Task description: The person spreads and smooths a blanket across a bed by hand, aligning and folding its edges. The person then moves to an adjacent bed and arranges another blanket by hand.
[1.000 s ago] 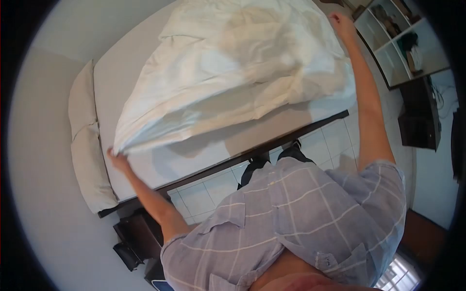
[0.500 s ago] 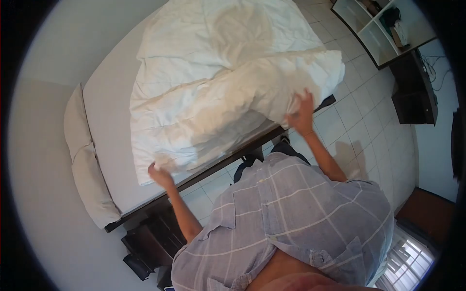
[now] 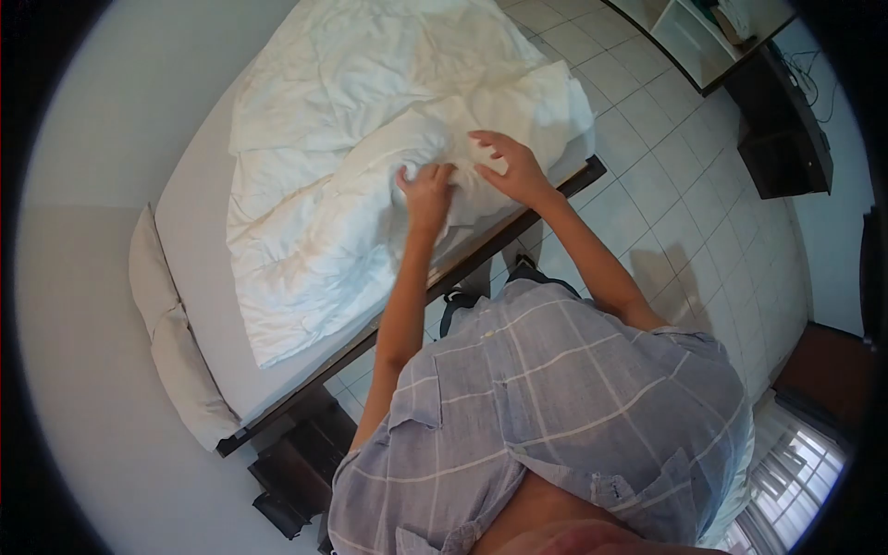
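Note:
A rumpled white duvet [image 3: 314, 231] lies across the bed, over a pale sheet [image 3: 199, 240]. Near the duvet's front edge, my left hand [image 3: 428, 192] rests on the cloth with its fingers bent into a bunched fold; whether it pinches the fabric is hard to tell. To its right is my right hand [image 3: 511, 171], thumb and fingers spread apart, over the duvet and holding nothing. Both hands are close together but do not touch.
Two pillows [image 3: 190, 379] stand along the wall at the bed's left end. The bed's dark frame edge [image 3: 481, 254] runs in front of me. Tiled floor [image 3: 647, 194], a shelf unit [image 3: 694, 42] and a dark cabinet [image 3: 786, 153] are on the right.
My left hand has moved right along the duvet from its left corner. The right hand has come inward from the far right. The duvet's front part now lies bunched on the bed.

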`<state>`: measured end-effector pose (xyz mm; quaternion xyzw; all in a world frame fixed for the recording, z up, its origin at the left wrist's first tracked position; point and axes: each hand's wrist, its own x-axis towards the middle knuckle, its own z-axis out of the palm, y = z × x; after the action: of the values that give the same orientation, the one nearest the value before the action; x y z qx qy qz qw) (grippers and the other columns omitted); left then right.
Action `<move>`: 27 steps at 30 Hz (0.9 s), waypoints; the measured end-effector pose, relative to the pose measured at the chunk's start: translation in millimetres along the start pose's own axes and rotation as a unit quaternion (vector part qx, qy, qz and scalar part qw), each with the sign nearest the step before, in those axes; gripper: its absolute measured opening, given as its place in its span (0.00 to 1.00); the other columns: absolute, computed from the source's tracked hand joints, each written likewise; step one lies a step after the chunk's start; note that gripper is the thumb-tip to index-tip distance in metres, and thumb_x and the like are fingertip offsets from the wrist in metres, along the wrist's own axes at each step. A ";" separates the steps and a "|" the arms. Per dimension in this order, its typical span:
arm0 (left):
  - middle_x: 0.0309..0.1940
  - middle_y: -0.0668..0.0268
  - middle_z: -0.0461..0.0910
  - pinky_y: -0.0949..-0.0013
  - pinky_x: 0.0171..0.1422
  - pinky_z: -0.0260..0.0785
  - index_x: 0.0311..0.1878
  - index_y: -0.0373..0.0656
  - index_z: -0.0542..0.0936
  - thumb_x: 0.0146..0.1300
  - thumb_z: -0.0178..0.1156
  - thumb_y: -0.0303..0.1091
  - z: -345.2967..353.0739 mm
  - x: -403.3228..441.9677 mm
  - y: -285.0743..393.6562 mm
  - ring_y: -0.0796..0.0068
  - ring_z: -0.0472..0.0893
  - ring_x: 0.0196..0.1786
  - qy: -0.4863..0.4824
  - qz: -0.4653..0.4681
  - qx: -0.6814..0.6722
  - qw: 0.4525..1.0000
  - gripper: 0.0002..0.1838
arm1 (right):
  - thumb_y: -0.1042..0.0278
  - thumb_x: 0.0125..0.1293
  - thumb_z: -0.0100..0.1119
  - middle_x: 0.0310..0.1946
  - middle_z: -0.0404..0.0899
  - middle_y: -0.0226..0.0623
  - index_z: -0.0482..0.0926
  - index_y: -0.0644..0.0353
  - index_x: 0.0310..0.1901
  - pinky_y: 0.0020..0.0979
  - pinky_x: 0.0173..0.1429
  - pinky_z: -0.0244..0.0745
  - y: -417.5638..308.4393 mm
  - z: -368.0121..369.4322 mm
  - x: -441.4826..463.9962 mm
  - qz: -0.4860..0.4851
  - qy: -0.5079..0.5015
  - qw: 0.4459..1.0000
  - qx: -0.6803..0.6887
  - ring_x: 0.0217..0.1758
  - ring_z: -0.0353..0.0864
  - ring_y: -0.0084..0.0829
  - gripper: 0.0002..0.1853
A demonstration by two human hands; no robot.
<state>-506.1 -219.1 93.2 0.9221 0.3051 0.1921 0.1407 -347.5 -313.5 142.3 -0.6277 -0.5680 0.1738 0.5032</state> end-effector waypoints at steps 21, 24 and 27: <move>0.37 0.68 0.76 0.54 0.50 0.57 0.51 0.56 0.71 0.49 0.54 0.32 91.4 0.8 36.4 0.68 0.72 0.47 -0.130 0.032 0.171 0.976 0.22 | 0.59 0.46 0.62 0.43 0.74 0.44 0.68 0.72 0.49 0.31 0.50 0.66 166.4 -91.7 -25.2 0.377 -0.013 0.912 0.163 0.47 0.73 0.34 0.31; 0.30 0.70 0.75 0.56 0.45 0.63 0.53 0.55 0.70 0.52 0.54 0.39 74.0 36.0 10.7 0.69 0.73 0.44 -0.272 0.050 0.049 0.960 0.22 | 0.62 0.49 0.60 0.43 0.74 0.41 0.67 0.71 0.50 0.30 0.49 0.67 134.4 -119.8 -51.6 0.389 0.067 0.862 0.319 0.45 0.73 0.33 0.28; 0.28 0.67 0.76 0.64 0.40 0.68 0.48 0.44 0.74 0.53 0.55 0.46 5.3 76.9 -15.0 0.70 0.75 0.37 -0.231 -0.119 -0.226 0.939 0.21 | 0.64 0.50 0.60 0.43 0.73 0.40 0.66 0.70 0.51 0.29 0.49 0.68 177.6 -148.0 -94.2 0.401 0.106 0.822 0.389 0.44 0.74 0.32 0.28</move>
<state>-454.4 -160.9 103.4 0.8420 0.3197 0.0194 0.4341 -162.7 -434.5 25.9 -0.5670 -0.0939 0.4990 0.6486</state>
